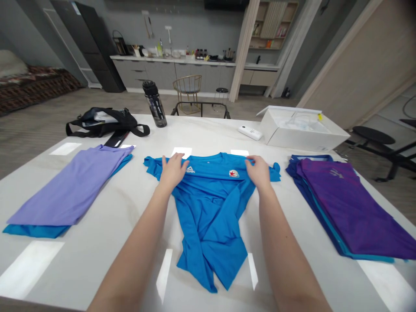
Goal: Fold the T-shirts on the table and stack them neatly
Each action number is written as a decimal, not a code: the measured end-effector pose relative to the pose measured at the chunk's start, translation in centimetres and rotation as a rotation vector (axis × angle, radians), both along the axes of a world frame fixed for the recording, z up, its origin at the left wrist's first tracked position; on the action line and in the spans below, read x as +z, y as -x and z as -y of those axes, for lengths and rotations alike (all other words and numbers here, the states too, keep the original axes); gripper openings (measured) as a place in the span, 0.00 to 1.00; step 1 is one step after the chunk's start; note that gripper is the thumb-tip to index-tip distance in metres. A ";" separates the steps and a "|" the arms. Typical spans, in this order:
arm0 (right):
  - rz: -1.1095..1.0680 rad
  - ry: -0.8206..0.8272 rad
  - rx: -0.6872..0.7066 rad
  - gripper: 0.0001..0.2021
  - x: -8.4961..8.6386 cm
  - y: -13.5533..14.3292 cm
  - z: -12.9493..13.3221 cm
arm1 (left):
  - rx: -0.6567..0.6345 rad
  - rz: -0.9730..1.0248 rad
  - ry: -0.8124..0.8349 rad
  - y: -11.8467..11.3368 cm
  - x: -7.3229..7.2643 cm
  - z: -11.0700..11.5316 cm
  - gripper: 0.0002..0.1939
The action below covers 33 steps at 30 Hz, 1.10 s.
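A blue T-shirt point(212, 203) lies face up on the white table point(130, 260) in front of me, its collar pointing away. A white logo and a small red-and-white badge show on its chest. The body is creased and its lower part bunches into a narrow, uneven shape. My left hand point(174, 171) rests on the left shoulder area with the fingers spread. At the right shoulder, my right hand point(258, 170) has its thumb and fingers bent together on the fabric. Both short sleeves lie crumpled outside my hands.
Left are a folded lilac garment point(74, 182) over a blue one, a black bag point(105, 121) and a phone point(116, 138). A bottle point(155, 104) stands behind. Right are folded clothes topped by a purple shirt point(354, 203), a white box point(302, 130) and a small white device point(250, 132).
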State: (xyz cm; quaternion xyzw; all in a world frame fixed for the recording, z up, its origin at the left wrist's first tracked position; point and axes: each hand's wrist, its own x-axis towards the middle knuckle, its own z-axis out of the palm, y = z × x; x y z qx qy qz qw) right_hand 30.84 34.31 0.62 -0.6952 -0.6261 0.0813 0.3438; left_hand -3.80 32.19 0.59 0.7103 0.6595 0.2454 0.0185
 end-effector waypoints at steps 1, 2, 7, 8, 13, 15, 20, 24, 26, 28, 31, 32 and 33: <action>-0.005 0.020 0.125 0.16 -0.2 1.4 -0.1 | -0.042 -0.052 0.035 -1.2 -0.3 0.2 0.19; 0.005 0.035 0.229 0.17 -0.6 2.6 -0.2 | -0.068 -0.096 0.057 -2.2 -0.7 0.3 0.20; 0.098 0.182 0.391 0.21 -2.1 5.6 0.1 | -0.120 -0.249 0.086 -4.1 -1.1 1.1 0.18; 0.122 0.198 0.391 0.21 -2.3 5.6 0.2 | -0.129 -0.272 0.091 -4.1 -1.0 1.1 0.17; 0.271 0.242 0.342 0.22 -1.7 5.6 0.8 | -0.028 -0.291 0.138 -4.1 0.0 1.1 0.17; 0.309 0.281 0.283 0.22 -1.2 6.0 1.2 | 0.047 -0.293 0.166 -4.4 0.1 1.2 0.19; 0.387 0.285 0.229 0.24 -0.5 7.5 1.5 | 0.030 -0.414 0.079 -5.2 -0.2 1.1 0.23; 0.409 0.312 0.283 0.26 -0.8 8.0 0.2 | 0.004 -0.467 0.073 -5.6 -0.3 -0.6 0.29; 0.400 0.358 0.311 0.28 -1.0 7.9 -0.9 | -0.002 -0.467 0.100 -5.6 -0.4 -1.9 0.32; 0.388 0.404 0.330 0.29 -1.2 7.7 -2.0 | -0.003 -0.451 0.132 -5.8 -0.6 -3.2 0.33; 0.392 0.426 0.340 0.30 -1.8 7.4 -3.7 | 0.006 -0.423 0.137 -6.2 -1.2 -5.1 0.32; 0.396 0.423 0.339 0.30 -2.0 7.4 -4.3 | 0.007 -0.416 0.132 -6.3 -1.5 -5.8 0.31; 0.400 0.419 0.337 0.30 -2.1 7.4 -4.8 | 0.009 -0.408 0.129 -6.4 -1.7 -6.5 0.31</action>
